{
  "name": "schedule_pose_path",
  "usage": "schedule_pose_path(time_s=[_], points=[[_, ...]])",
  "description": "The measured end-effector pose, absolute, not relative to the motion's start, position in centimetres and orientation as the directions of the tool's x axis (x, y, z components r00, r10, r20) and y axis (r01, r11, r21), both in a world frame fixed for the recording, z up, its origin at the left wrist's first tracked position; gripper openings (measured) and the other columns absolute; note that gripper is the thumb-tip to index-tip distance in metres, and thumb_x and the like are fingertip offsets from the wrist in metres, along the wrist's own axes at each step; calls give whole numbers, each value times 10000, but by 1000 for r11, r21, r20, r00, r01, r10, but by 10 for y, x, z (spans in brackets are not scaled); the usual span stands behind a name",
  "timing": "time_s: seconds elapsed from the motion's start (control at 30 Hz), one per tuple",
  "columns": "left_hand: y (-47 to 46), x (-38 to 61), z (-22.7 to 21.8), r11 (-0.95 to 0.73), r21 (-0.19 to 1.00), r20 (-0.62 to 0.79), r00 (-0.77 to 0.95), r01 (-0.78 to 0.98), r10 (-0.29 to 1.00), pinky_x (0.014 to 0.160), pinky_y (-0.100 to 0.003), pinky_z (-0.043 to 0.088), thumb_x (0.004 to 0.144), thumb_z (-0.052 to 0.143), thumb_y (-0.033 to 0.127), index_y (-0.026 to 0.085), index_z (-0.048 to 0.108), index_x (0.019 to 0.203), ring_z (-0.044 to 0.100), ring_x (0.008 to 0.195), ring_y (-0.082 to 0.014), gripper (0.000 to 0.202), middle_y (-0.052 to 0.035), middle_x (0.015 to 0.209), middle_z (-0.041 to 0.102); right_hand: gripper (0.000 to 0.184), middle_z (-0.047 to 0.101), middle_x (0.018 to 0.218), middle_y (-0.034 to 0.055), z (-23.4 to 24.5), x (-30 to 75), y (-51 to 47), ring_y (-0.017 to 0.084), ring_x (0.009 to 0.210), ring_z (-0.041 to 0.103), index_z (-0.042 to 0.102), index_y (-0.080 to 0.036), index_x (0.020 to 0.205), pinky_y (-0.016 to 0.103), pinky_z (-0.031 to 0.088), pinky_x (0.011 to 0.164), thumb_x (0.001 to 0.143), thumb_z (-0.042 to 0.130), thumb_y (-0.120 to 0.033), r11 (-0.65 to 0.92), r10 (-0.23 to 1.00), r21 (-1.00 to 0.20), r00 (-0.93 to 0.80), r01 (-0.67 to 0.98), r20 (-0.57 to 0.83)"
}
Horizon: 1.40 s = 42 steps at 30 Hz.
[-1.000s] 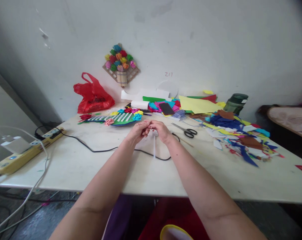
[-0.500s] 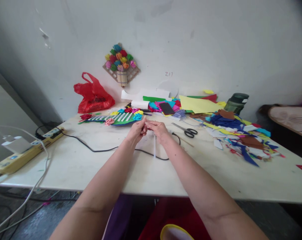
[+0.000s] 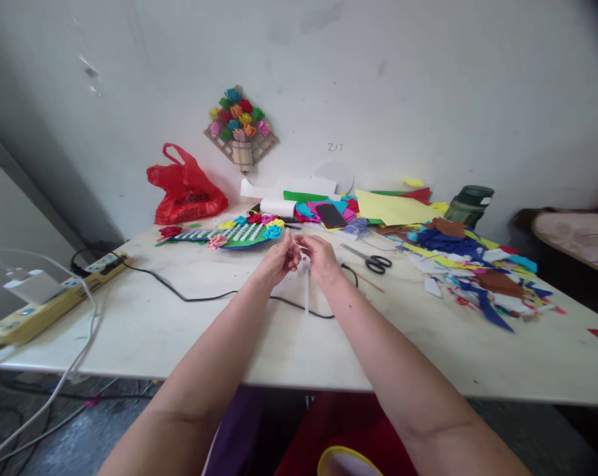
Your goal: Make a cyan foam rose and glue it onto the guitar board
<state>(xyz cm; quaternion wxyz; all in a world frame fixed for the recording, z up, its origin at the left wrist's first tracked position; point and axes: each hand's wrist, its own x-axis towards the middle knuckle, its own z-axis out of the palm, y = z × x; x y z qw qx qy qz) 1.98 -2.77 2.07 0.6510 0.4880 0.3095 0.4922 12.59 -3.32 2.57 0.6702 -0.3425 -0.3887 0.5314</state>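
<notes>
My left hand [image 3: 281, 256] is held over the middle of the table with its fingers curled in and the thumb pointing up. Close beside it, my right hand [image 3: 319, 255] has its fingers bent toward the left one. Whatever lies between the fingertips is too small or hidden to make out. Below the right hand a translucent white stick [image 3: 306, 294] points toward me, its far end hidden by the hands. To the left is a green panel [image 3: 244, 237] with white strips and colourful paper flowers [image 3: 273, 231]. Black-handled scissors [image 3: 373, 261] lie to the right.
A black cable [image 3: 194, 299] runs from the power strip [image 3: 55, 304] across the table. Paper scraps [image 3: 477, 264] are heaped at right, near a green bottle [image 3: 468, 206]. A phone [image 3: 331, 215], yellow sheet [image 3: 395, 208] and red bag [image 3: 187, 188] stand or lie along the back.
My fingertips, pressed together before, have come slightly apart. The right hand has moved a little down, and its fingers are more curved.
</notes>
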Motion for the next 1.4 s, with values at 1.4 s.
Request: schedule_pose_path(time_s=[1.4], points=[[-22,12,19,-124,935,194,185,-333,963,416,-192,356,691,594,387,181,378,562,410,403,-54,325,23,490,503,424,353,370,-89,32,144,-36,25,291,250,365,-195,485,185,204,305,678,621,-472,202,975,-901,-12,-384,224]])
